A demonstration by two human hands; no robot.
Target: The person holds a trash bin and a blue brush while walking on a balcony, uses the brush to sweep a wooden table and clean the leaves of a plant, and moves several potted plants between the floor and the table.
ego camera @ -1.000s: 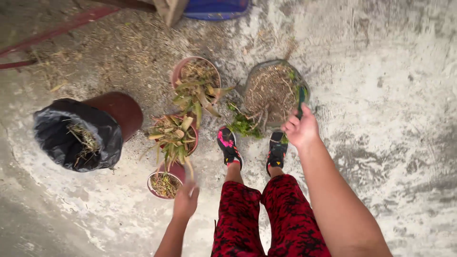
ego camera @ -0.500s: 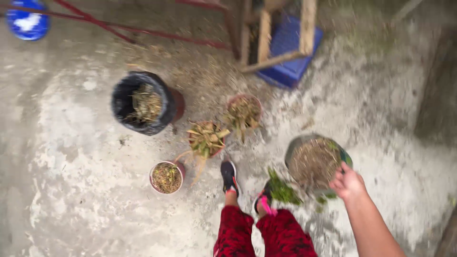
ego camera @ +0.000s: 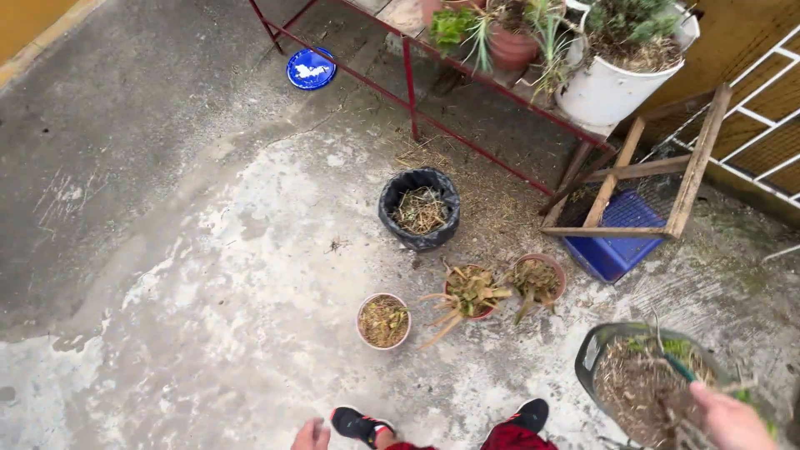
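My right hand (ego camera: 733,421) sits at the bottom right, closed on the rim of a dark green pot (ego camera: 596,358) filled with dry roots, soil and a few green shoots. A green handle pokes out beside the fingers. Only the knuckles of my left hand (ego camera: 310,435) show at the bottom edge, near my black shoe (ego camera: 358,423), with nothing visible in it. Ahead on the concrete stand a small pot of dry debris (ego camera: 383,321) and two terracotta pots with withered plants (ego camera: 471,292) (ego camera: 537,279).
A bucket lined with a black bag (ego camera: 419,208) holds dry clippings. A blue crate (ego camera: 617,242) lies under a wooden frame (ego camera: 667,167). A red metal rack (ego camera: 467,92) carries potted plants and a white bucket planter (ego camera: 617,83). A blue plate (ego camera: 311,68) lies far left.
The view has pulled back and up, so the pots now lie farther ahead. My right hand has carried the dark pot to the right and nearer to me.
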